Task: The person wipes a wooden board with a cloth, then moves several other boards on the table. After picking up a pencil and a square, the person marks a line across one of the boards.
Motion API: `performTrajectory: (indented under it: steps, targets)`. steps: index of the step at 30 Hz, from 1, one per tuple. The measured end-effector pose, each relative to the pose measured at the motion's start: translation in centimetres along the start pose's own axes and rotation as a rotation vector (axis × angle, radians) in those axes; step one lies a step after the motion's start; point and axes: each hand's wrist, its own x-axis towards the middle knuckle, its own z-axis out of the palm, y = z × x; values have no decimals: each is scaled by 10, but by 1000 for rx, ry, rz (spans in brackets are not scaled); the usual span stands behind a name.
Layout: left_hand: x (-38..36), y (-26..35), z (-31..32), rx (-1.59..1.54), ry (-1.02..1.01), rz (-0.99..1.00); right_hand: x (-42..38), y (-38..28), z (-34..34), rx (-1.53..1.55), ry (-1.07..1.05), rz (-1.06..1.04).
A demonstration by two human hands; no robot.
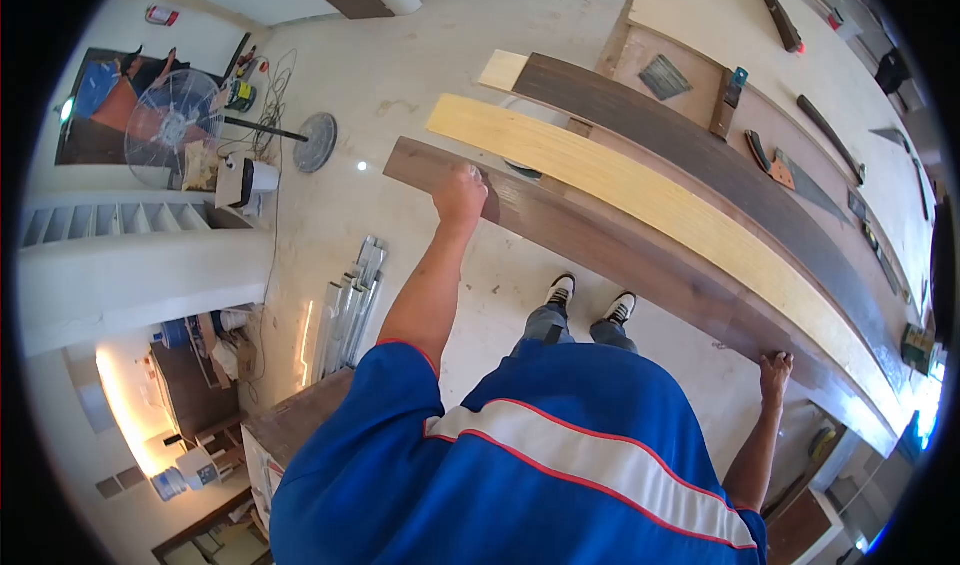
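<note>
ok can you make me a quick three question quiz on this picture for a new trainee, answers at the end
1. True or false: the left hand and the right hand are both on the brown board.

2. Fill in: the pale board lies between the brown board and the ____.

3. Which of these stands on the floor?
a) bicycle
b) fan
c) wheelbarrow

Key: 1 true; 2 dark board; 3 b.

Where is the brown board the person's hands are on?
In the head view, the brown board slants from upper centre toward lower right, left hand and right hand on it, the pale board just beyond.
</note>
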Motion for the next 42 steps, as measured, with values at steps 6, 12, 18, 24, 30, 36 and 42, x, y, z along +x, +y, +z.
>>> performTrajectory:
  steps: [6, 12, 18, 24, 30, 36, 42]
  targets:
    - [-101, 115, 27, -96, -117, 376, -8, -26, -7, -115, 11, 47]
    - [-140, 74, -1, -402, -283, 74, -14, 4, 25, 206, 304, 214]
    - [-129, -116, -68, -738, -159, -914, -31, 43, 74, 1119, 194, 807]
    - [-98, -147, -126, 342, -386, -728, -34, 54, 105, 1426, 19, 736]
    - [-3, -214, -91, 301, -367, -606, -18, 35, 121, 473, -232, 304]
    - [61, -199, -108, 217, -507, -229, -22, -9, 107, 397, 10, 271]
    - [66, -211, -96, 27, -477, -145, -26, -25, 95, 200, 45, 254]
